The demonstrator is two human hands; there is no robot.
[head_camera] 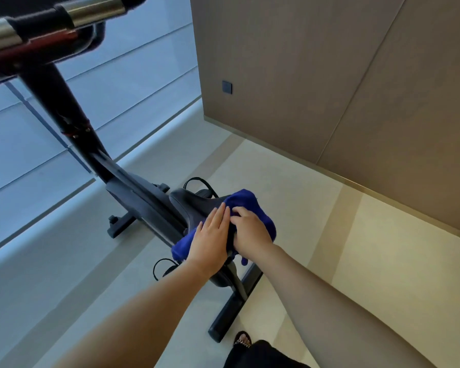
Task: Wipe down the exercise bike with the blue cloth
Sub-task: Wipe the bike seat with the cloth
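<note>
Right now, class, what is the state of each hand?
Left hand: open, fingers straight, pressing on the blue cloth.
Right hand: closed, fingers curled, gripping the blue cloth.

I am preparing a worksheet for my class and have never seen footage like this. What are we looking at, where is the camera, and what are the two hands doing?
There is one picture, taken by a wide-angle camera worn on a person's head, looking down along both bare arms. No robot is involved. Below stands a black exercise bike on a pale floor, with its handlebar close at the top left. A blue cloth lies draped over the saddle. The left hand rests flat on cloth and saddle with straight fingers. The right hand, beside it, grips the cloth with curled fingers.
</note>
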